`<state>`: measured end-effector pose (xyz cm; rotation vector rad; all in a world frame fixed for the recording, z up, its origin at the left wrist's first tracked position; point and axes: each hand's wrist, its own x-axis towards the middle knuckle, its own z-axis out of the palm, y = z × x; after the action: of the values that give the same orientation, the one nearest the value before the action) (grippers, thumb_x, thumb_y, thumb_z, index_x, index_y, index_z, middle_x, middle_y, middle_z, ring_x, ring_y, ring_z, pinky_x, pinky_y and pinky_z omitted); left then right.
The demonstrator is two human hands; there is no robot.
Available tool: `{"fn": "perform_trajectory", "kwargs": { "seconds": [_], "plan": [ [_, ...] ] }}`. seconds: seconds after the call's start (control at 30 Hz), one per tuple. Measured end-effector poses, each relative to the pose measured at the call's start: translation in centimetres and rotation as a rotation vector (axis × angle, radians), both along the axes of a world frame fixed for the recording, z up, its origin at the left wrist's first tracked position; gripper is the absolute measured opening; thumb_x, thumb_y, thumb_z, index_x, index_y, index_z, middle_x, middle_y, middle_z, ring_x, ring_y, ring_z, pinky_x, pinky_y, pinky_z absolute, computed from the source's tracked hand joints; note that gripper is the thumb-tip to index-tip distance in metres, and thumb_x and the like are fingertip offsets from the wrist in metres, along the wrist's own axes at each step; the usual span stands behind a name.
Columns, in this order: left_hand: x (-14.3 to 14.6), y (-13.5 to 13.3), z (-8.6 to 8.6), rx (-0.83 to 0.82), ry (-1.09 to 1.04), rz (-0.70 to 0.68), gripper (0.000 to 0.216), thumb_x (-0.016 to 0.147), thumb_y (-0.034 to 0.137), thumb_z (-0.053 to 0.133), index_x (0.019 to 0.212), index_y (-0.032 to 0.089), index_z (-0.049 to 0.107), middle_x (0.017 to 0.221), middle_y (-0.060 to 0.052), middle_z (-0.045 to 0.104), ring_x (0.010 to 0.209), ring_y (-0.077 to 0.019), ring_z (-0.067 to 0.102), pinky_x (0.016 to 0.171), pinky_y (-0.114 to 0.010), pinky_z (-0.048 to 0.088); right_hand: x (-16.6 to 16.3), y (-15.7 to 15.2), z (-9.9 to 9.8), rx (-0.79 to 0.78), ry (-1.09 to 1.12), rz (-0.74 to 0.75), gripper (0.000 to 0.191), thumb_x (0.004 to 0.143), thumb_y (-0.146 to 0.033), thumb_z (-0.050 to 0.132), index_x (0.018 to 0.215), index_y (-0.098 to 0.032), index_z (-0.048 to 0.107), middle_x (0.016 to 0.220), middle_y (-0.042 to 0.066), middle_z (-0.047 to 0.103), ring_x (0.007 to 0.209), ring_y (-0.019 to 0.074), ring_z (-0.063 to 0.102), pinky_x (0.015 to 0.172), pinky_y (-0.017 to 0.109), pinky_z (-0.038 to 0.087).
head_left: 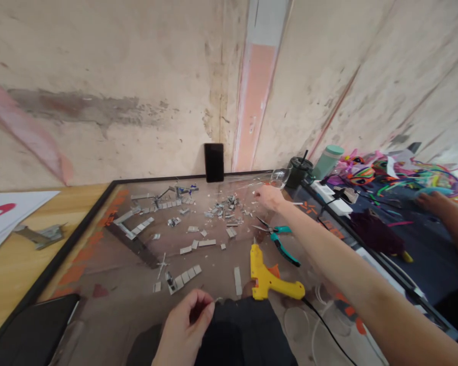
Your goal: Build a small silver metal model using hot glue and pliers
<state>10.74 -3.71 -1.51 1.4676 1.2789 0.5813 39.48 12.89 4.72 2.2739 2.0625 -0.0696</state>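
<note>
My left hand [189, 325] is at the front edge of the glass-topped table, thumb and forefinger pinched together. What they hold, if anything, is too small to make out. My right hand [270, 197] reaches far over the table with its fingers bent down, just right of a pile of small grey scraps [231, 202]; its fingertips are too small to read. Below the right forearm lie pliers with teal handles [284, 249] and a yellow hot glue gun [265, 277]. Short strips of grey square pieces [185, 278] and a flat grey strip [237, 280] lie between the hands.
A black phone [214, 162] leans on the wall. At the back right stand a dark cup [299, 170], a green bottle [328, 161] and a white power strip [332, 198]. Another person's hand [435, 201] is by colourful craft items. The glue gun's cord [328, 328] trails forward.
</note>
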Motion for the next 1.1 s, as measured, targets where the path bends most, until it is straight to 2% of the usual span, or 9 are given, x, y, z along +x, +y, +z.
{"fn": "perform_trajectory", "kwargs": {
  "seconds": [0.17, 0.27, 0.4, 0.57, 0.87, 1.1],
  "plan": [
    [0.3, -0.1, 0.0, 0.066, 0.022, -0.005, 0.026, 0.075, 0.042, 0.047, 0.067, 0.018, 0.053, 0.060, 0.001, 0.053, 0.056, -0.0144, 0.050, 0.055, -0.024, 0.042, 1.5, 0.5, 2.4, 0.079, -0.020, 0.030, 0.026, 0.088, -0.028, 0.051, 0.112, -0.017, 0.054, 0.113, 0.007, 0.056, 0.094, 0.0202, 0.058, 0.078, 0.040, 0.049],
    [0.5, -0.3, -0.3, 0.135, 0.085, -0.009, 0.022, 0.076, 0.038, 0.046, 0.069, 0.019, 0.055, 0.063, -0.001, 0.059, 0.061, -0.0166, 0.056, 0.059, -0.026, 0.044, 1.6, 1.0, 2.9, 0.091, -0.049, 0.025, 0.026, 0.088, -0.028, 0.051, 0.112, -0.017, 0.054, 0.114, 0.007, 0.056, 0.095, 0.0203, 0.058, 0.079, 0.040, 0.049],
    [0.2, -0.2, -1.6, 0.267, 0.197, -0.059, 0.018, 0.078, 0.032, 0.044, 0.074, 0.021, 0.058, 0.069, -0.001, 0.063, 0.065, -0.0168, 0.060, 0.063, -0.027, 0.046, 1.3, 2.2, 2.2, 0.049, -0.090, -0.014, 0.027, 0.088, -0.027, 0.051, 0.112, -0.017, 0.053, 0.114, 0.008, 0.056, 0.094, 0.0201, 0.058, 0.078, 0.041, 0.049],
    [-0.3, 0.3, -3.0, 0.342, 0.267, -0.108, 0.019, 0.080, 0.028, 0.041, 0.076, 0.020, 0.057, 0.070, -0.002, 0.064, 0.064, -0.0152, 0.061, 0.061, -0.025, 0.047, 1.1, 4.1, 0.6, -0.009, -0.121, -0.066, 0.028, 0.087, -0.027, 0.052, 0.113, -0.015, 0.053, 0.113, 0.008, 0.056, 0.093, 0.0202, 0.059, 0.077, 0.040, 0.050],
    [-0.2, 0.4, -2.9, 0.425, 0.251, -0.087, 0.020, 0.082, 0.031, 0.043, 0.076, 0.022, 0.060, 0.069, 0.000, 0.066, 0.063, -0.0140, 0.063, 0.059, -0.022, 0.049, 1.0, 6.5, -1.0, -0.038, -0.143, -0.061, 0.029, 0.087, -0.027, 0.053, 0.113, -0.015, 0.053, 0.113, 0.008, 0.056, 0.094, 0.0205, 0.058, 0.077, 0.040, 0.049],
    [-0.1, 0.6, -3.0, 0.400, 0.258, -0.054, 0.018, 0.080, 0.030, 0.044, 0.076, 0.022, 0.060, 0.068, 0.000, 0.067, 0.062, -0.0141, 0.064, 0.058, -0.022, 0.049, 0.4, 5.4, -0.7, -0.065, -0.129, 0.013, 0.028, 0.087, -0.027, 0.052, 0.113, -0.017, 0.053, 0.114, 0.008, 0.056, 0.095, 0.0204, 0.058, 0.078, 0.040, 0.049]
  ]
}}
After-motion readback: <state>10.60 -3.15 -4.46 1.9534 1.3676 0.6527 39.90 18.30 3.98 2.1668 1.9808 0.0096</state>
